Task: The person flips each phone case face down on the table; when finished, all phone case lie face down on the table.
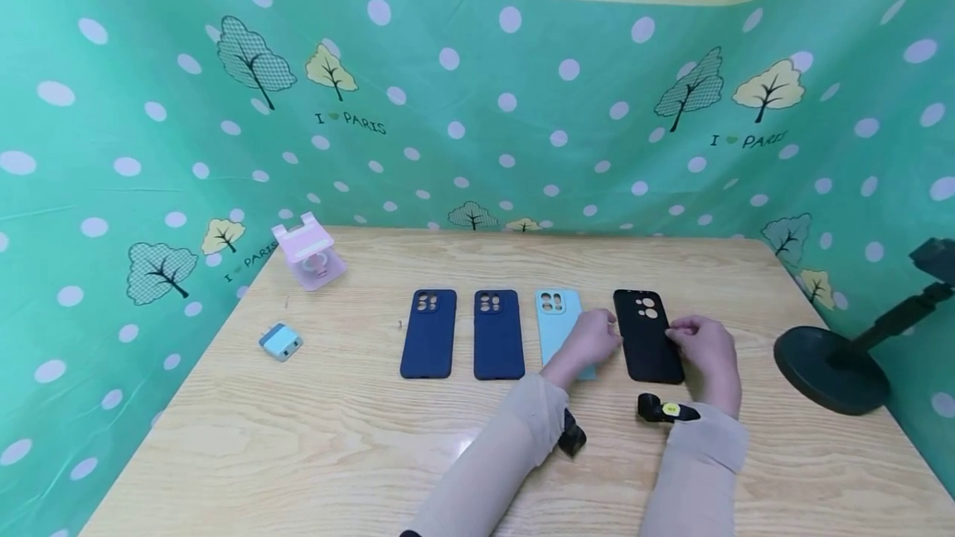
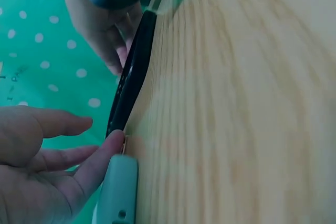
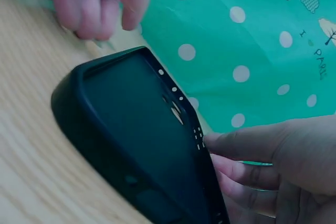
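A black phone case (image 1: 647, 338) lies at the right end of a row, its hollow inner side facing up in the right wrist view. My left hand (image 1: 595, 336) is at its left edge, over part of a light blue phone case (image 1: 558, 317). One left fingertip (image 2: 116, 139) touches the black case's end in the left wrist view; the fingers are fairly straight. At the right edge is my right hand (image 1: 705, 346), its fingertips against the raised rim (image 3: 202, 129) and loosely bent. Two dark blue phone cases (image 1: 429, 336) (image 1: 498, 338) lie farther left.
A pink folding phone stand (image 1: 312, 253) is at the table's back left. Nearer lies a blue and white charger plug (image 1: 281, 342). On the right stands a black round-based holder (image 1: 831, 370). A green dotted curtain (image 1: 507, 131) hangs behind the wooden table (image 1: 313, 454).
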Available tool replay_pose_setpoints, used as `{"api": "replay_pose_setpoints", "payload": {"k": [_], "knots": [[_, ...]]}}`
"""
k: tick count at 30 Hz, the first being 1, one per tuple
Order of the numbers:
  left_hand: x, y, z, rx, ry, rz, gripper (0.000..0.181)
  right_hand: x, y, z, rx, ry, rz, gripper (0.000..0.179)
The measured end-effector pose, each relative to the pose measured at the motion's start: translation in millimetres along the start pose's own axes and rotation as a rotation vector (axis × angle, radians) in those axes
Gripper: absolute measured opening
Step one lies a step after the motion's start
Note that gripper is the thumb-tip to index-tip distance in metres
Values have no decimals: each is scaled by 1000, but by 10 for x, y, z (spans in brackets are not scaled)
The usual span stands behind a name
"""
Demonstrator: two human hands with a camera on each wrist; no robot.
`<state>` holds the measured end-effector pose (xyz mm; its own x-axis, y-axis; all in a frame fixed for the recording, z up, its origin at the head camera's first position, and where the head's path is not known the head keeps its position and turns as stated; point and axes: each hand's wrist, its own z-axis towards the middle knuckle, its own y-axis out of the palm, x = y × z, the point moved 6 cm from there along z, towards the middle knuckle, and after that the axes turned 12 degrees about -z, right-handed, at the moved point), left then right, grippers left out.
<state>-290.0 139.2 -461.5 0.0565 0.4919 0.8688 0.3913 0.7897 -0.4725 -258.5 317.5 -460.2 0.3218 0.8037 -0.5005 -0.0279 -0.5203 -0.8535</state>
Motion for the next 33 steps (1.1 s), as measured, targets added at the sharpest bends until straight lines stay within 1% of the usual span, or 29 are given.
{"api": "replay_pose_setpoints", "payload": {"k": [4, 7, 8, 11, 14, 16, 18, 22, 25, 28, 33], "knots": [[10, 41, -2, 20, 13, -5, 29, 1, 4, 9, -5, 4, 4, 26], [6, 66, -6, 19, -1, -29, 13, -2, -1, 11, -15, -1, 3, 24], [3, 72, -6, 16, -6, -36, 11, -6, -4, 12, -17, -5, 3, 23], [-2, 73, -11, 28, -15, -42, 11, -11, 4, 12, -25, -14, 7, 23], [-6, 74, -26, 34, -16, -59, 14, -14, 19, 6, -29, -9, 18, 22], [-11, 77, -42, 38, -22, -98, 22, -15, 26, 3, -32, -6, 23, 22], [-21, 86, -59, 34, -33, -162, 28, -20, 34, -1, -38, -8, 24, 22], [-34, 83, -90, 59, -56, -285, 45, -52, 48, -1, -61, -49, 16, 23], [-33, 72, -113, 71, -59, -341, 47, -77, 65, 0, -82, -78, 16, 24], [-20, 54, -140, 75, -53, -363, 47, -102, 79, -2, -95, -104, 18, 24], [14, -7, -188, 102, -29, -305, 48, -174, 104, -3, -137, -151, 27, 26]]}}
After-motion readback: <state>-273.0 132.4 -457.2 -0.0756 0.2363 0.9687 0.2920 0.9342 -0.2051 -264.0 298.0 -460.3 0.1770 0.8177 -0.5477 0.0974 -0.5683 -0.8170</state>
